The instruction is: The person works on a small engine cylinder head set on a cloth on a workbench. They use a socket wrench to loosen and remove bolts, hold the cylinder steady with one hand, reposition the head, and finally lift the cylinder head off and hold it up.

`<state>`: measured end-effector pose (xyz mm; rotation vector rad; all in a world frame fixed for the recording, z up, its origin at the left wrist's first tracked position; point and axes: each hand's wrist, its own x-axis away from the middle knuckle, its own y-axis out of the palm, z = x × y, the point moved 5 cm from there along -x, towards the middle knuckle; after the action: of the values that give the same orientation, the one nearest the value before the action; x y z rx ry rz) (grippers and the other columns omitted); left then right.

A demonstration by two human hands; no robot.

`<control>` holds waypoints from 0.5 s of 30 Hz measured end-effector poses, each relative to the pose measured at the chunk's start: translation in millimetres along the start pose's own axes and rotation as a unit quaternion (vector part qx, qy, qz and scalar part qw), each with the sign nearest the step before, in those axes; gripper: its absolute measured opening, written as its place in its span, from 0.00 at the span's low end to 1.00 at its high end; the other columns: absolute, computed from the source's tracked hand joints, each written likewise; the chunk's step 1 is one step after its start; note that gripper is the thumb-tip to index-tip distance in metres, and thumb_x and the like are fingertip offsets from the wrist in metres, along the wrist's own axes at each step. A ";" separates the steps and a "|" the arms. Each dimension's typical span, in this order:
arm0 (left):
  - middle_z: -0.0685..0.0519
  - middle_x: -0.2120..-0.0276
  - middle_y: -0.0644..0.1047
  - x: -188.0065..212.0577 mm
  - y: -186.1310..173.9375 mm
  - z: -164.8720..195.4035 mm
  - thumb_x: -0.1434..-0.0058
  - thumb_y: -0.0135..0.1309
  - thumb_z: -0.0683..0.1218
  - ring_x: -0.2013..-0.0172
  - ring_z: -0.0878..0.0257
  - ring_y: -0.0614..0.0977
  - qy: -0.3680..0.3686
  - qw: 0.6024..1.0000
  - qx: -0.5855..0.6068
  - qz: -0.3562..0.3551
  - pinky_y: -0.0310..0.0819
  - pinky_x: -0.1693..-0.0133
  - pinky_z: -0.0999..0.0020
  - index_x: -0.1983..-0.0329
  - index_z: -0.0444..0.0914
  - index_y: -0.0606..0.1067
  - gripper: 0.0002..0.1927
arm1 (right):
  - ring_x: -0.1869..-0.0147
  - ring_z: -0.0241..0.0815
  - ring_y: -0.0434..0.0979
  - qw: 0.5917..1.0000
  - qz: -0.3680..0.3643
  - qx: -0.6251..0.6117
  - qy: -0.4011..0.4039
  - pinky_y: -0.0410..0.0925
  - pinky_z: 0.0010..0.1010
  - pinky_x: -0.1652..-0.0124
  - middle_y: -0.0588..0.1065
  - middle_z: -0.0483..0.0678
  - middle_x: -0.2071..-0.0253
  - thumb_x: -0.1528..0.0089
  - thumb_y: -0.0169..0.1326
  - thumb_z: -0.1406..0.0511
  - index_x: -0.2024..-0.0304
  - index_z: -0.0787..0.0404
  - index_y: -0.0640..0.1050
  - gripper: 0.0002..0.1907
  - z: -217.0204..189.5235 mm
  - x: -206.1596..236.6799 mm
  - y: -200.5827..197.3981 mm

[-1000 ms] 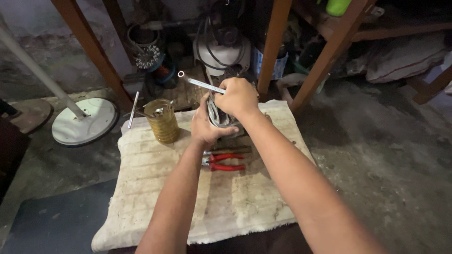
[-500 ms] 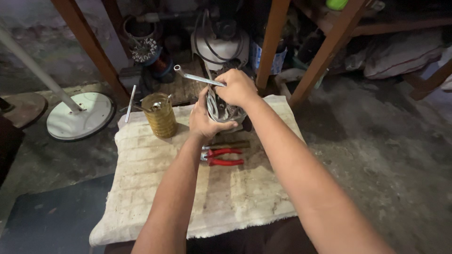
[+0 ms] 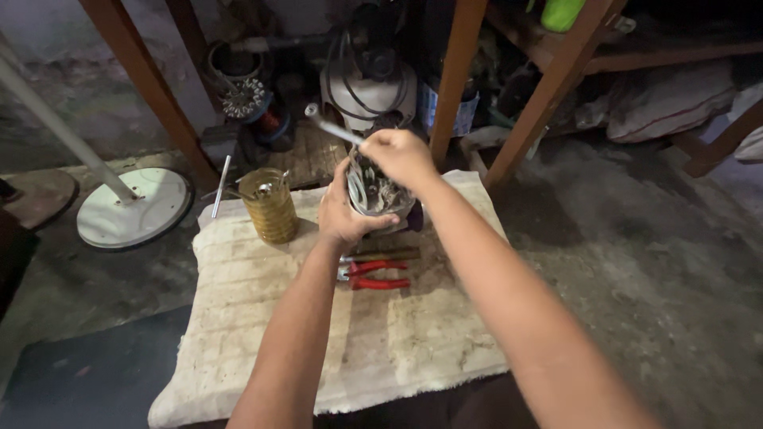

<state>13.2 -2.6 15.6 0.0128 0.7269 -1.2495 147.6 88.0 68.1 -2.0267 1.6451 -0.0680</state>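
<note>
My left hand (image 3: 343, 213) grips the side of a round metal motor part (image 3: 373, 195) with wire windings, held just above a dirty white cloth (image 3: 262, 326). My right hand (image 3: 401, 155) is closed on a slim metal wrench (image 3: 330, 125) whose free end points up and to the left, its working end down at the top of the motor part. Red-handled pliers (image 3: 375, 276) lie on the cloth just below my hands, next to a dark rod-like tool (image 3: 393, 255).
A brass-coloured ribbed cylinder (image 3: 270, 206) stands on the cloth's far left corner. A white round fan base with a pole (image 3: 131, 208) sits on the floor at left. Wooden table legs (image 3: 457, 75) and a white motor housing (image 3: 369, 87) crowd the space behind.
Both hands and the motor part have shifted slightly, and the wrench now tilts more steeply up to the left. The camera has moved a little closer.
</note>
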 end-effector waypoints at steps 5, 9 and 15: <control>0.45 0.45 0.80 -0.9 -0.8 5.4 0.76 0.79 0.58 0.43 0.50 0.81 0.011 1.000 0.022 0.003 0.72 0.41 0.57 0.28 0.43 0.61 0.68 | 0.69 0.32 0.71 0.975 0.068 -0.183 0.109 0.66 0.25 0.68 0.79 0.48 0.66 0.29 0.45 0.62 0.53 0.58 0.81 0.14 28.4 -14.3 -25.0; 0.46 0.45 0.80 2.6 -2.9 10.4 0.74 0.79 0.56 0.42 0.50 0.81 0.019 0.999 0.040 0.007 0.72 0.40 0.57 0.28 0.42 0.61 0.66 | 0.65 0.32 0.74 0.919 0.099 -0.376 0.073 0.68 0.20 0.66 0.82 0.48 0.61 0.28 0.44 0.62 0.50 0.61 0.74 0.11 18.1 -20.9 -52.0; 0.45 0.44 0.80 2.9 -4.4 14.0 0.75 0.80 0.56 0.42 0.49 0.80 0.028 0.999 0.024 0.011 0.71 0.40 0.56 0.28 0.40 0.62 0.67 | 0.69 0.40 0.79 0.909 0.166 -0.381 0.032 0.71 0.25 0.74 0.80 0.55 0.65 0.34 0.54 0.70 0.55 0.63 0.67 0.09 5.2 -6.7 -51.2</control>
<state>16.7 -12.1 26.7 0.0954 0.7435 -1.2484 193.7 102.4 87.1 -2.2213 2.2754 0.7461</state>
